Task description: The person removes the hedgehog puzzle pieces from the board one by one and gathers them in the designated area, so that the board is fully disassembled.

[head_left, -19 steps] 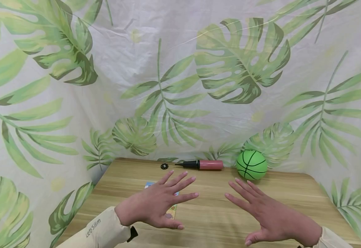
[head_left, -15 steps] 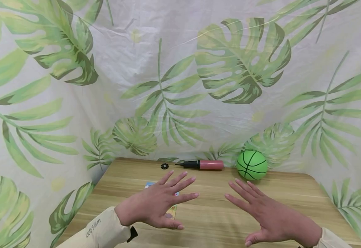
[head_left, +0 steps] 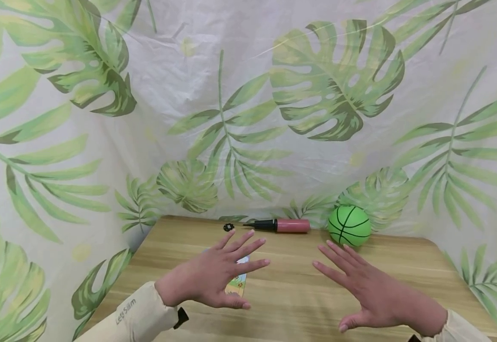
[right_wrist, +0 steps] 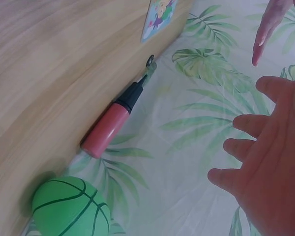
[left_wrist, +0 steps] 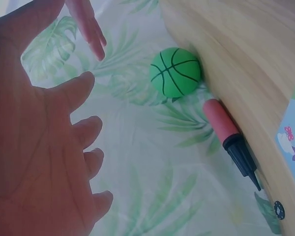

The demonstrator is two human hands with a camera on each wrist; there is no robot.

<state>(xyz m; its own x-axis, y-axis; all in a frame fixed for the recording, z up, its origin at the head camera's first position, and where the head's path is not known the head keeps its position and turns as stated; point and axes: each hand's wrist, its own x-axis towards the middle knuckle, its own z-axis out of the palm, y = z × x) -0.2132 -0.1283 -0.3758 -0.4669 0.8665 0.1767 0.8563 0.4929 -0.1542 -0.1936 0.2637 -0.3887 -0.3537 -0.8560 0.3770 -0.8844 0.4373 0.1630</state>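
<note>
My left hand (head_left: 216, 275) is held over the table with its fingers spread and nothing in it. Beneath it, partly hidden, lies a colourful picture card (head_left: 237, 283), whose cartoon print also shows in the left wrist view. To the right my right hand (head_left: 372, 292) hovers with spread fingers, holding nothing. Just beyond its fingertips sits a green ball with black basketball lines (head_left: 349, 226). A hand pump (head_left: 293, 225) with a red barrel and black tapered nozzle lies at the back edge, nozzle pointing left. Left of that tip is a small black-and-white poker chip (head_left: 229, 227).
The wooden table (head_left: 291, 304) ends at the back against a hanging white cloth (head_left: 248, 118) printed with green leaves. This cloth also closes off both sides. Pump, chip and ball stand along the table's back edge.
The head view has shifted slightly, so the table things sit a little higher and further right. The left hand has moved slightly up and left over the card; both hands remain spread.
</note>
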